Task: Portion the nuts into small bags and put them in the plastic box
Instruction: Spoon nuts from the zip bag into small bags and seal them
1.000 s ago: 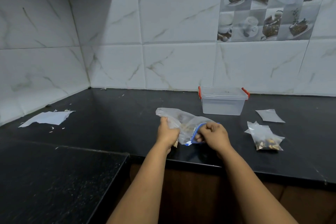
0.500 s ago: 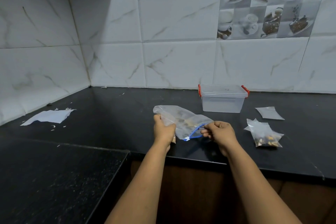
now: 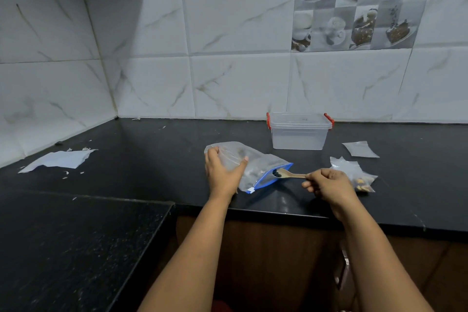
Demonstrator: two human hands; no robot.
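Black polished stone surface (image 3: 152, 159), L-shaped, against a white marble-patterned tile wall. On it, toward the back, stands the clear rectangular plastic box with red side clips (image 3: 299, 132), lid on. In front of it and to its left lies the large clear zip bag with a blue seal strip (image 3: 255, 167), holding the nuts; its long axis runs from far left to near right, mouth facing right. The left hand (image 3: 221, 172) rests on the closed end of this bag, fingers spread and fairly straight, pressing it flat. The right hand (image 3: 326, 183) has its fingers curled round the handle of a small wooden spoon (image 3: 286, 174), whose bowl, carrying a few dark pieces, sits just at the bag's mouth. Just beyond the right hand lies a small clear bag partly filled with nuts (image 3: 354, 176); an empty small clear bag (image 3: 361, 149) lies behind that. The filled bag lies rightward of the spoon, nearer the right hand, so the coming transfer likely runs left to right.
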